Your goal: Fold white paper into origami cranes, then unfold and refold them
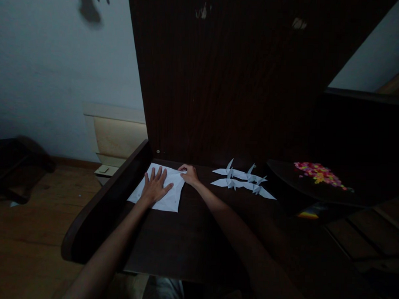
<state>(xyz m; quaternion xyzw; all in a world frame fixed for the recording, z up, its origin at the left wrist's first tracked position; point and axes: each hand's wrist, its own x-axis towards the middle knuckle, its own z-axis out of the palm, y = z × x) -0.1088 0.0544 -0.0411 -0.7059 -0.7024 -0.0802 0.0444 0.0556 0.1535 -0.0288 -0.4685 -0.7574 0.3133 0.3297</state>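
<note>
A creased sheet of white paper (167, 201) lies on the dark wooden desk, toward its left end. My left hand (155, 186) rests flat on the sheet with its fingers spread. At the sheet's far right corner, my right hand (188, 173) has its thumb and fingers closed on the paper's edge. To the right of that hand stand several folded white paper cranes (239, 179), set in two rows with wings outstretched and touching or nearly so.
A raised side panel (102, 203) bounds the desk on the left, and a tall dark board (234, 81) rises behind it. At the right, a dark shelf (283, 178) bears a heap of small pink, red and yellow pieces (321, 174). The wooden floor (52, 231) shows at left.
</note>
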